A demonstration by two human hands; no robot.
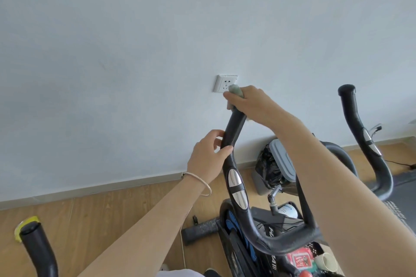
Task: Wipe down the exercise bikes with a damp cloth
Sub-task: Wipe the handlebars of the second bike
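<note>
A black exercise bike stands before me with its left handlebar (234, 132) rising toward the wall. My right hand (249, 103) grips a pale green cloth (236, 91) wrapped over the tip of that handlebar. My left hand (209, 153) holds the same bar lower down, fingers and thumb curled round it, just above the silver pulse sensor (237, 189). The bike's right handlebar (358, 128) curves up at the right, untouched. A bangle sits on my left wrist.
A white wall socket (222, 84) is just behind the cloth. A grey bin with a black bag (273, 164) stands by the wall. Another black handlebar with a yellow tag (33, 238) is at bottom left. A basket with a red packet (301, 258) sits low right. Wooden floor lies below.
</note>
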